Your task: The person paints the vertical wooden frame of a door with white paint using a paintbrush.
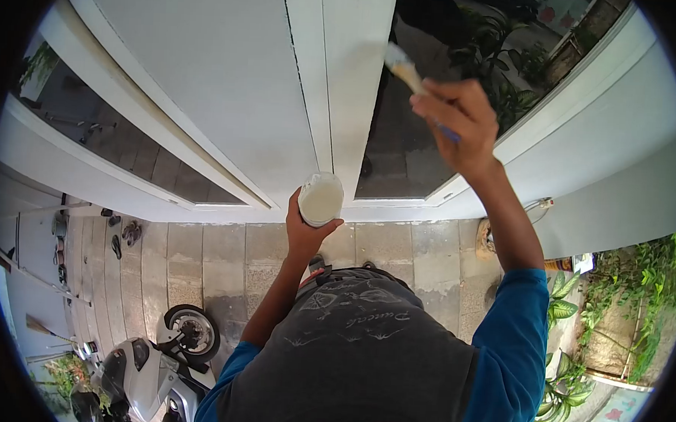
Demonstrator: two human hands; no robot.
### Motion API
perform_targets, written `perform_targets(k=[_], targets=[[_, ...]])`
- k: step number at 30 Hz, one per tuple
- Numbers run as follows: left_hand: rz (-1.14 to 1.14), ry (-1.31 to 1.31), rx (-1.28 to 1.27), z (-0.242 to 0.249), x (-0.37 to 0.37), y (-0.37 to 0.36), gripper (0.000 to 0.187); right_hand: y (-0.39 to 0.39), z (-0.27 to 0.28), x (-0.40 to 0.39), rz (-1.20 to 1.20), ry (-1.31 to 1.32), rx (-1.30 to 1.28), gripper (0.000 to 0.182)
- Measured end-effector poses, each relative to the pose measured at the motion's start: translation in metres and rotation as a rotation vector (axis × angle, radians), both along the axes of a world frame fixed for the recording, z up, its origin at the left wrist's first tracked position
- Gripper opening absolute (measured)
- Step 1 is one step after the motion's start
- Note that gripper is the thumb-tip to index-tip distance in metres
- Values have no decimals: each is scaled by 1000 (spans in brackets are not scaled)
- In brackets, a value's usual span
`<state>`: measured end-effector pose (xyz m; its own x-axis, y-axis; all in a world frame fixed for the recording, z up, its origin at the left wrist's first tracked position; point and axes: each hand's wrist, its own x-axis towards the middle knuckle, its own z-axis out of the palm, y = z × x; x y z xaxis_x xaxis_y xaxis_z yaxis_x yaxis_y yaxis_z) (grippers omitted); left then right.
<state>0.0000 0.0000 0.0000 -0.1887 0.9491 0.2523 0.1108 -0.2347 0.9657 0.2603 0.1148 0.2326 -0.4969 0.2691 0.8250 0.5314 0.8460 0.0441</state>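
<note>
My left hand (307, 231) is wrapped round a small tub of white paint (322, 200), held upright in front of my chest with its open top facing me. Raised to the upper right, my right hand (462, 122) grips a paintbrush (407, 72) by the handle. White paint coats the bristles, which are at the edge of the white window frame (356, 83), where it borders the dark glass (432, 124).
A white door panel (208, 77) rises left of the frame. Paving tiles (382, 243) cover the ground. A parked motorcycle (146, 368) stands at lower left, with sandals (132, 232) beyond it. Green plants (564, 304) grow at right.
</note>
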Motion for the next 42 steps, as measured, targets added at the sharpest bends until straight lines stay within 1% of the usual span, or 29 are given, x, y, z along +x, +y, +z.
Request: perform_targets(k=[2,3,5,6,7,9,10,11,12,14,16,18,19,20,21,23,25,27,29,30,32,33,34,35,36,38,40,41,42], targets=[[-14,-13,18,-1,-2,2,93,-5,19,-5,-33,126,141,39],[-18,-23,10,-2,6,-3,93,-7,17,1,-37,116,134,39],[-15,-5,-5,0,8,-4,93,-6,6,3,-28,52,133,35],[-15,0,-1,1,5,-3,93,-6,-10,3,-33,-6,117,36],[-19,2,-2,3,3,-3,93,-8,-26,2,-33,-3,120,36],[-24,1,-3,4,2,-2,93,-15,-56,-1,-24,-86,-57,37],[-25,-3,-1,5,1,-2,93,-16,-72,0,-24,-85,-57,37],[-27,-7,2,6,1,-1,93,-16,-88,1,3,-124,-176,37],[-28,-5,4,5,0,-1,93,-18,-89,-1,28,-162,-294,37],[-29,-9,5,2,1,1,93,-14,-80,1,28,-143,-250,40],[-38,14,8,7,4,0,93,-10,-51,-1,27,-122,-209,42],[-45,41,9,9,4,0,93,-6,-3,-3,6,6,60,39],[-55,42,5,8,4,0,93,-12,20,-6,3,9,59,39],[-65,42,1,8,3,0,93,-17,42,-10,-42,33,197,39],[-69,43,0,8,3,0,93,-20,53,-14,-88,53,338,39],[-70,25,4,9,1,0,92,-18,48,-25,-84,4,372,37],[-68,18,2,6,-3,-2,91,-18,29,-34,-78,-47,402,35],[-59,8,4,1,-8,-3,91,-23,-20,-42,-113,-215,244,31],[-15,-60,23,-6,-13,-5,91,-30,-68,-47,-115,-289,93,27],[-9,-63,26,-6,-16,-6,91,-31,-91,-49,-109,-291,97,27],[1,-42,55,-6,-25,-8,90,-32,-123,-53,-118,-315,-185,22],[7,-43,56,-6,-29,-8,90,-30,-118,-54,-113,-318,-182,22],[13,-61,66,-6,-32,-8,89,-26,-106,-55,-103,-250,-247,21],[17,-77,75,-6,-35,-7,89,-22,-89,-55,-94,-182,-311,21],[18,-79,77,-5,-38,-6,89,-17,-63,-55,-101,-106,-288,21],[19,-59,94,-5,-44,-4,90,-16,-3,-53,-157,-72,-175,23],[10,-75,102,-6,-47,-1,90,-16,43,-52,-112,36,59,24],[6,-90,110,-6,-48,0,90,-16,61,-50,-117,35,60,24],[1,-92,111,-5,-49,0,90,-15,76,-48,-102,47,224,26]])
